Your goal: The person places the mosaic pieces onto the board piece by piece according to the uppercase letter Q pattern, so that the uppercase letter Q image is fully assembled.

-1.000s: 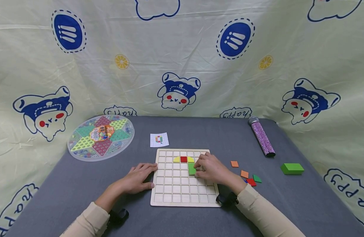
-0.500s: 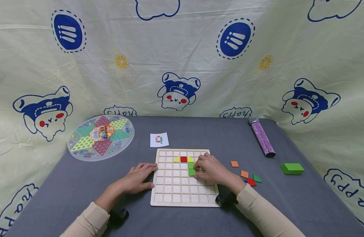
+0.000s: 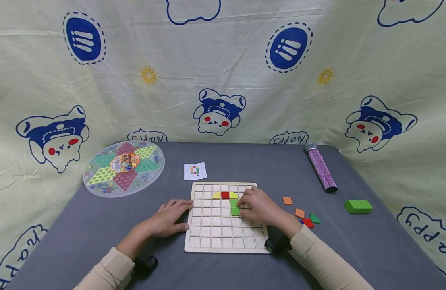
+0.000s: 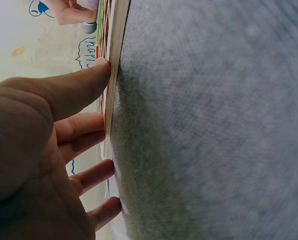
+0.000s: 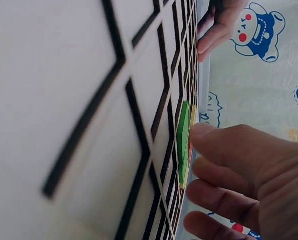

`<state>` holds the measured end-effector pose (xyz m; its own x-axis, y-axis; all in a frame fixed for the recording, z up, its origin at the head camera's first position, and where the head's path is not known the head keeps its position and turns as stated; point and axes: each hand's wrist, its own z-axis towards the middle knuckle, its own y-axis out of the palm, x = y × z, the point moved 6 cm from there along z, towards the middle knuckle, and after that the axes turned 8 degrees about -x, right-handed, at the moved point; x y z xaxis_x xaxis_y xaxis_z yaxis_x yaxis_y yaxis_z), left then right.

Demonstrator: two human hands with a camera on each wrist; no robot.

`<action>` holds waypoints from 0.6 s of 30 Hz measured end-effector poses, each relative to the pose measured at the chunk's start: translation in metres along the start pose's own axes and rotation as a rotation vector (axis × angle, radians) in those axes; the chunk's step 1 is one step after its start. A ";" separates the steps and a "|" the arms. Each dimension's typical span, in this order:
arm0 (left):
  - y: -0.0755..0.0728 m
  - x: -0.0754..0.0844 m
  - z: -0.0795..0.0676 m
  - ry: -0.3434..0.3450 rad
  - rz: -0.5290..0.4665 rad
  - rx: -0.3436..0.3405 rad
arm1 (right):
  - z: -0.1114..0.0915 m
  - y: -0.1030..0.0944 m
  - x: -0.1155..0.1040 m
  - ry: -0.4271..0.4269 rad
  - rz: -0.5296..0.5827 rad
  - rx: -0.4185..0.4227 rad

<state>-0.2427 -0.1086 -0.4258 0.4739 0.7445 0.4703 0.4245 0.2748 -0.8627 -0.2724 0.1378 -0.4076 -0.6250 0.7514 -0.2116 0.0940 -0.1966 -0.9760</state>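
A pale wooden grid board (image 3: 215, 231) lies on the table. Its upper rows hold a red square tile (image 3: 225, 195) between two yellow tiles (image 3: 216, 195), with two green square tiles (image 3: 235, 211) stacked below the right yellow one. My right hand (image 3: 260, 206) is over the board's right side, its fingertips at the green tiles. In the right wrist view, the thumb (image 5: 204, 134) is close to a flat green tile (image 5: 183, 142), and no tile shows lifted. My left hand (image 3: 168, 218) touches the board's left edge with extended fingers and thumb (image 4: 96, 80).
Loose orange, red, green and blue tiles (image 3: 299, 212) lie right of the board, near a green block (image 3: 358, 206). A purple glittery microphone (image 3: 321, 168) lies behind them. A small pattern card (image 3: 195, 171) and a round Chinese checkers board (image 3: 124, 168) are at the back left.
The lower green tile has settled into its cell, so the grid line between both green tiles now shows. My right fingers have shifted very slightly; my left hand stays put.
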 end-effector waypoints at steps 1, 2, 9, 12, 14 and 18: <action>0.000 0.000 0.000 0.000 0.000 0.001 | 0.000 -0.001 0.000 0.004 0.005 0.002; 0.000 0.000 0.000 0.001 0.001 0.002 | -0.001 -0.002 0.000 0.010 0.009 0.005; 0.000 0.000 0.000 0.005 0.003 0.006 | -0.005 -0.010 0.006 0.074 0.021 0.017; 0.000 0.000 0.000 0.006 0.005 0.007 | -0.007 -0.015 0.011 0.096 0.028 0.032; 0.000 0.000 0.000 0.009 0.006 0.008 | -0.010 -0.018 0.015 0.103 0.036 0.043; 0.000 0.000 -0.001 0.016 0.006 0.008 | -0.016 -0.021 0.024 0.103 0.022 0.069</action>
<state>-0.2423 -0.1090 -0.4257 0.4885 0.7366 0.4678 0.4156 0.2749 -0.8670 -0.2765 0.1701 -0.3928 -0.5401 0.8064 -0.2408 0.0512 -0.2541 -0.9658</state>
